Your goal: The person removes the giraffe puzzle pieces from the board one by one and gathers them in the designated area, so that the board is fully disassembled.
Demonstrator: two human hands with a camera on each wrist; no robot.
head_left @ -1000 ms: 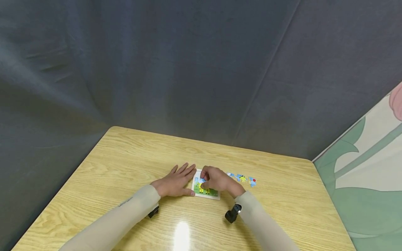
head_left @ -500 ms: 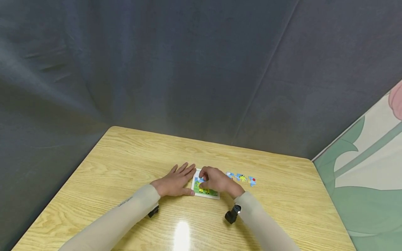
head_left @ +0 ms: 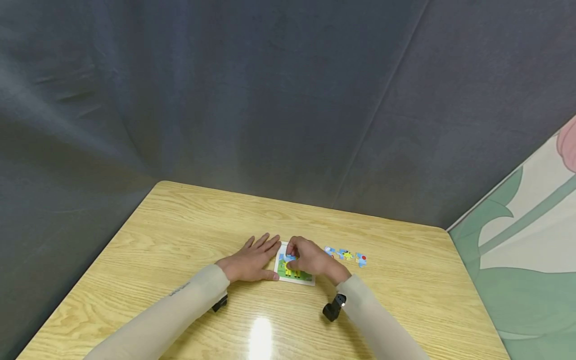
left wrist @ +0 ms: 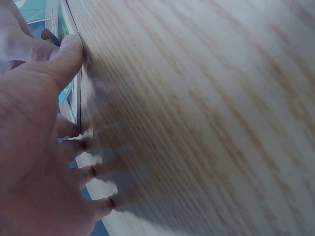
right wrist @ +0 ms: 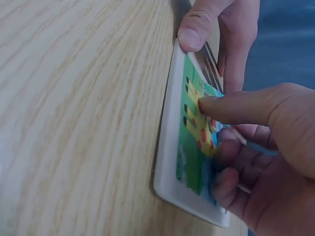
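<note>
My wooden counter (head_left: 180, 230) carries the puzzle tray (head_left: 294, 275) and, to its right, loose pieces (head_left: 346, 256) in a row.

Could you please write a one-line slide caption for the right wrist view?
Right hand presses a piece into the puzzle tray; left hand steadies its edge.

Person, two bare hands: left hand (head_left: 252, 262), right hand (head_left: 312, 260). Long beige sleeves (head_left: 180, 310) reach both wrists; small dark lettering marks the left one. A black camera unit (head_left: 334, 306) is strapped beneath each wrist.
</note>
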